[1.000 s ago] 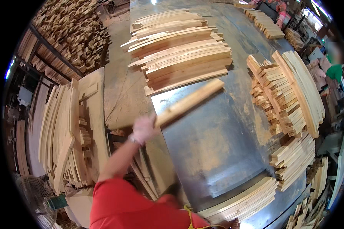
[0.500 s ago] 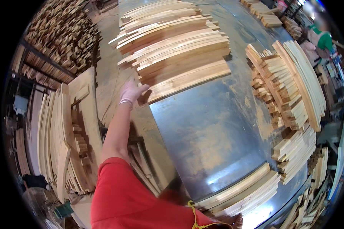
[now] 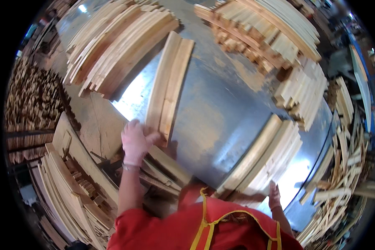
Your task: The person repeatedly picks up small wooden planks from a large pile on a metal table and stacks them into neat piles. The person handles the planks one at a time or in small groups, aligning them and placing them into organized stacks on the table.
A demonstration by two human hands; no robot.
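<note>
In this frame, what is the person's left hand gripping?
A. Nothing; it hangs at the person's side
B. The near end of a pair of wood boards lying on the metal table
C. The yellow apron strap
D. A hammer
B: the left hand closes on the near end of the wood boards, which lie lengthwise across the metal table.

Table: a wide grey sheet-metal top, scuffed and dusted with sawdust, glaring where light strikes it.
Stacks on the table: pale wood slats heaped at the far left, far right and near right.
Left side: boards leaning on edge; beyond them a dark rack of cut wood.
Right side: loose offcuts in a jumble.
</note>
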